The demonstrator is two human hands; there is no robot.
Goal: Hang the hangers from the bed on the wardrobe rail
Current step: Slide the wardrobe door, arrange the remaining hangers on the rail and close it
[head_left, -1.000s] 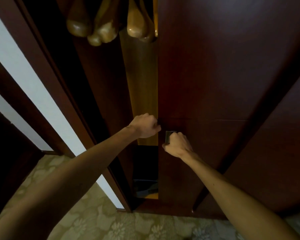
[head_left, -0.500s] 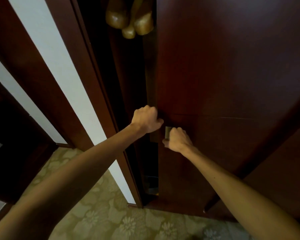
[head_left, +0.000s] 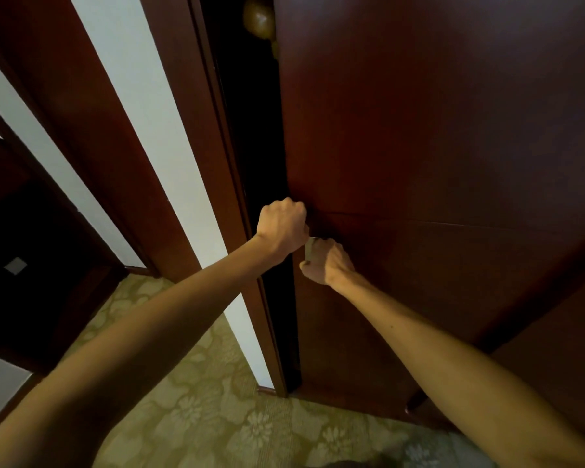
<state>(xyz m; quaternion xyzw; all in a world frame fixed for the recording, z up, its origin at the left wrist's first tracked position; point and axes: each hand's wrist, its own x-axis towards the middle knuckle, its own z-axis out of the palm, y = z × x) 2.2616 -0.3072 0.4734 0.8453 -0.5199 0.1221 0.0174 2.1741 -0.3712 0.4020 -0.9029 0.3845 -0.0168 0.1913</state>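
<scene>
The wardrobe door [head_left: 436,163], filling the right of the frame, is being gripped at centre: the left hand [head_left: 281,228] is fisted on its edge, the right hand [head_left: 326,261] clamped on the handle [head_left: 308,249]. A hanger [head_left: 259,18] is showing at top centre. Fingers should be kept clear of the narrow gap.

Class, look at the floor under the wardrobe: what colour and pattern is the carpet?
The carpet is pale olive green with a lighter flower pattern, shown in the head view.
</scene>
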